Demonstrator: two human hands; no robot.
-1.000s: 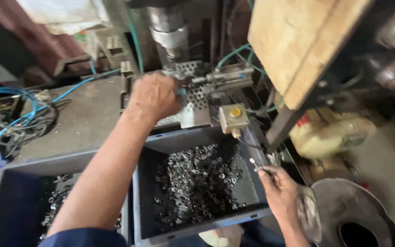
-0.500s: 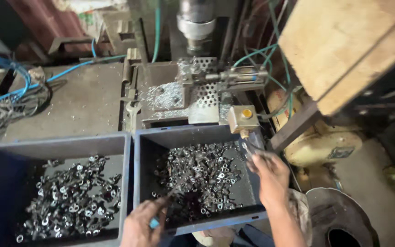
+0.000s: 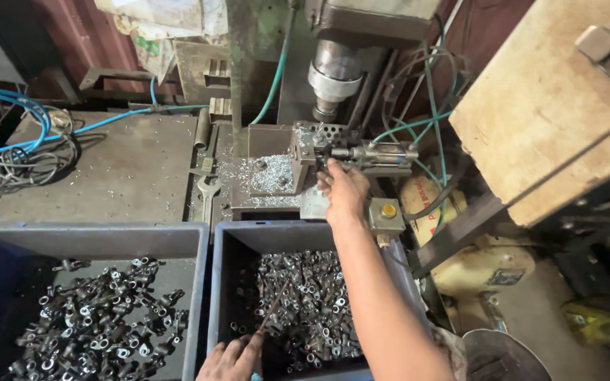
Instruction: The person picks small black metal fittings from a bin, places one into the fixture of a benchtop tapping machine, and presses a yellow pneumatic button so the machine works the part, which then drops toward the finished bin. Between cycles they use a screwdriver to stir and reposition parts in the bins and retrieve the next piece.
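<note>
My right hand (image 3: 344, 190) reaches up to the drill press fixture (image 3: 319, 152), fingers curled against its clamp under the spindle (image 3: 333, 81); what the fingertips hold is hidden. My left hand (image 3: 234, 360) is low at the near edge of the right grey bin (image 3: 224, 282), pinching a thin metal rod (image 3: 274, 309) that points into the pile of small shiny metal parts (image 3: 312, 310). The fixture plate carries metal shavings (image 3: 270, 176).
A left grey bin (image 3: 107, 236) holds darker small parts (image 3: 100, 324). A wrench (image 3: 207, 190) lies on the metal table (image 3: 107, 169); blue hoses (image 3: 15, 127) sit at left. A yellow push-button box (image 3: 387, 212), a wooden box (image 3: 552, 106) and a motor (image 3: 488, 268) stand at right.
My left arm pulled back from the fixture down to the right bin and took the rod. My right hand rose from the bin's right edge to the fixture.
</note>
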